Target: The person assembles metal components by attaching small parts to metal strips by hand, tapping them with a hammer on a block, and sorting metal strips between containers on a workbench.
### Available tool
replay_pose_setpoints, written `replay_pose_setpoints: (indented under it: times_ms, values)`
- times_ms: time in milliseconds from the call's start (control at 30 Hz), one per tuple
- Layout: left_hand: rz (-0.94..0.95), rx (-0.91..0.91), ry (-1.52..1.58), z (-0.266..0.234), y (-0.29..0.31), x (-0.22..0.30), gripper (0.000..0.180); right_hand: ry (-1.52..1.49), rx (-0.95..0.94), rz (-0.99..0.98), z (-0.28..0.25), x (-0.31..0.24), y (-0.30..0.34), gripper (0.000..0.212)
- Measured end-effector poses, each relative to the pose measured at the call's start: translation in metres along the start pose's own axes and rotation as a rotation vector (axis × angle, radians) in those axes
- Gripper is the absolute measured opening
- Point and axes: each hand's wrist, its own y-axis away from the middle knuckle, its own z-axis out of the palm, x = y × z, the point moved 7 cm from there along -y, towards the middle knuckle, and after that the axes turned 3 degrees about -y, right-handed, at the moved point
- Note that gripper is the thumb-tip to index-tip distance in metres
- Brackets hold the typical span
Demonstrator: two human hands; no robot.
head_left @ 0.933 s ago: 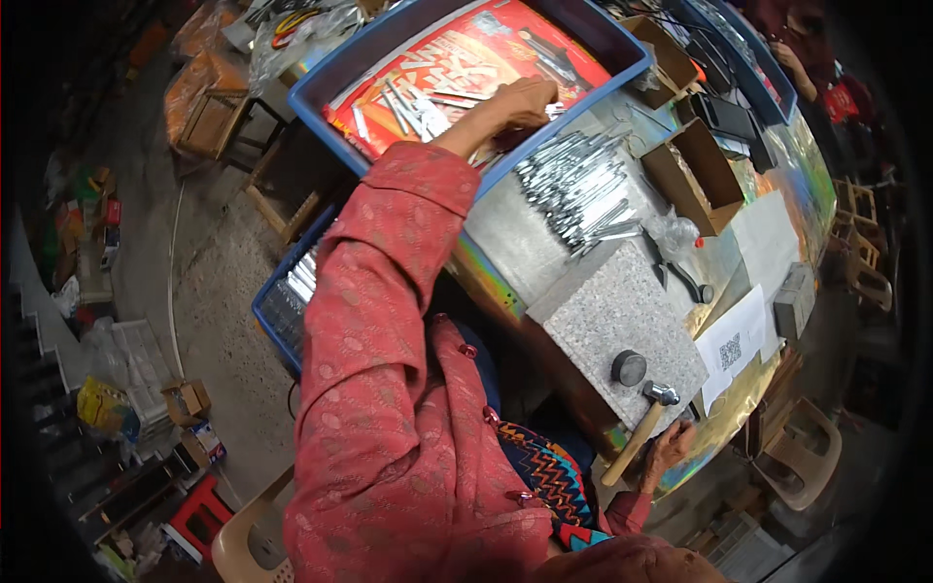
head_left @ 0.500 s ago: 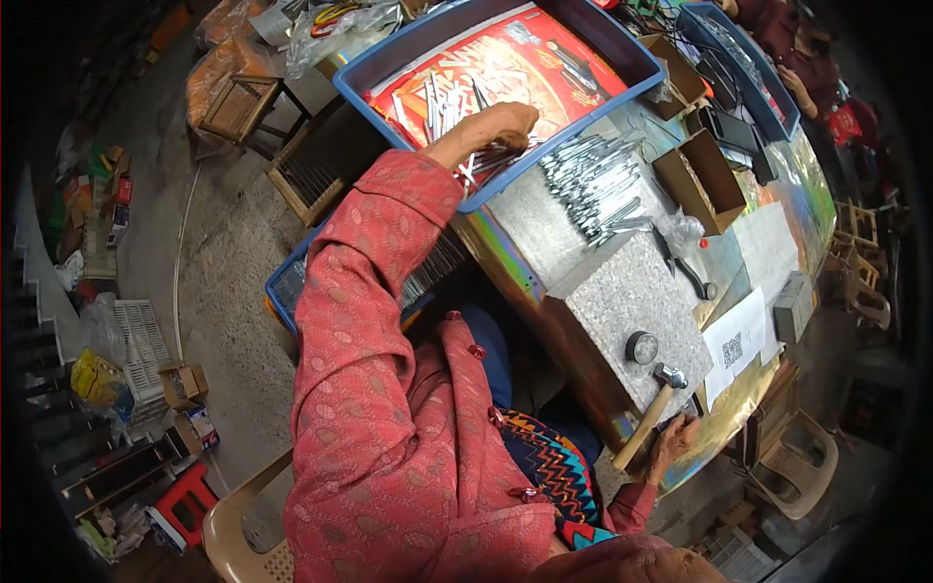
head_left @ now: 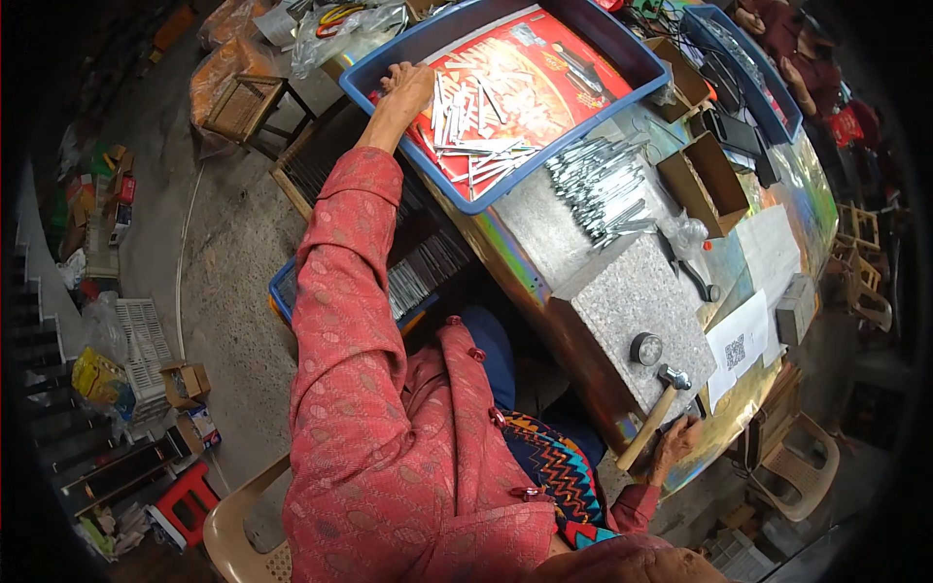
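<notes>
My left hand (head_left: 406,92) is over the left end of a blue plastic tray (head_left: 525,173), its bent fingers slightly apart just inside the rim. Beside it, slim white and silvery metal strips (head_left: 466,112) lie scattered on the tray's red printed lining. At the table's near right edge, my right hand (head_left: 677,442) is closed, partly hidden, next to a wooden-handled hammer (head_left: 646,428). What it may hold cannot be made out. The hammer's head rests on a speckled stone block (head_left: 632,311), with a round dark metal piece (head_left: 646,349) close by.
A pile of silvery metal pieces (head_left: 601,189) lies between tray and block. Farther right are an open cardboard box (head_left: 705,185), a black-handled tool (head_left: 695,272) and a printed sheet (head_left: 736,350). Another person's hand (head_left: 799,87) shows at far right. A wooden stool (head_left: 245,105) stands left.
My left hand has moved left across the tray, from the strips near its front side to its left end. The strips lie differently. My right hand has stayed in place.
</notes>
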Motion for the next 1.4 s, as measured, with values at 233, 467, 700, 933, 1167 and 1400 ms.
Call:
replay_pose_setpoints:
  times_ms: [233, 467, 700, 933, 1167, 1400]
  values:
    - [-0.093, 0.092, 0.111, 0.008, -0.019, -0.010, 0.031, 0.004, -0.016, 0.043, -0.002, -0.010, -0.003, 0.010]
    - [0.131, 0.180, -0.050, -0.001, -0.006, 0.008, 0.019, -0.018, 0.002, 0.043, 0.000, 0.001, -0.001, 0.010]
    - [0.247, 0.115, -0.130, 0.007, 0.014, 0.035, 0.016, 0.021, -0.070, 0.109, 0.001, 0.006, 0.000, 0.009]
    - [0.394, 0.150, -0.053, 0.015, 0.035, 0.061, 0.011, 0.145, -0.137, -0.026, 0.004, 0.001, -0.003, 0.009]
    - [0.396, 0.275, -0.020, -0.005, 0.052, 0.076, 0.014, 0.198, -0.163, -0.132, 0.012, 0.002, -0.010, 0.007]
    - [0.444, 0.475, 0.495, -0.071, 0.126, 0.127, 0.018, 0.203, -0.173, -0.189, 0.013, 0.003, -0.014, 0.011]
